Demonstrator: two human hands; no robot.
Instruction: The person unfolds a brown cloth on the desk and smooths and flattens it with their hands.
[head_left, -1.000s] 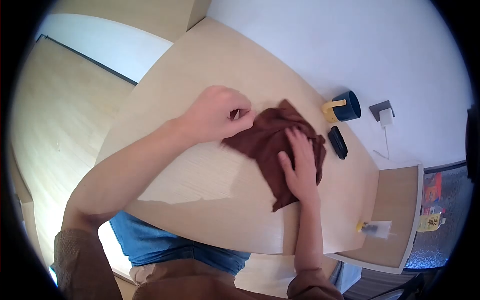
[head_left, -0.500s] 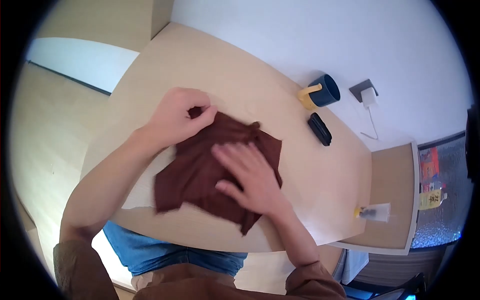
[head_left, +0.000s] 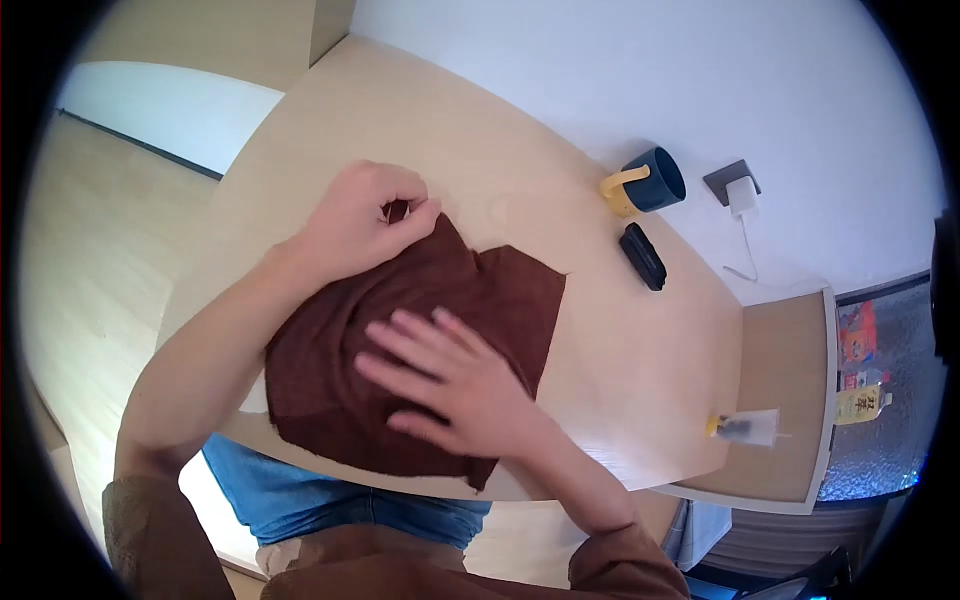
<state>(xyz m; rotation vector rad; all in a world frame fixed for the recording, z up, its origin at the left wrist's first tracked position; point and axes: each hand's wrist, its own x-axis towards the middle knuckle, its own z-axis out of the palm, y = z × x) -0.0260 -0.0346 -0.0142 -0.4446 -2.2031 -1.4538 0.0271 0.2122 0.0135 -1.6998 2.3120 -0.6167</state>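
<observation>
L hand (head_left: 362, 222) pinches cloth (head_left: 515, 300) edge, prob so it can't slide. R hand (head_left: 468, 392) wide, fingers spread, on/just over cloth; contact unclear. Cloth's under R hand, on table (head_left: 625, 375).

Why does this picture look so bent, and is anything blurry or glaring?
Head view: black rounded borders and the bowed edge of the table suggest a very wide lens; head view: the right hand is blurred, the left hand sharper; head view: a pale sheen lies on the table's lower right.
</observation>
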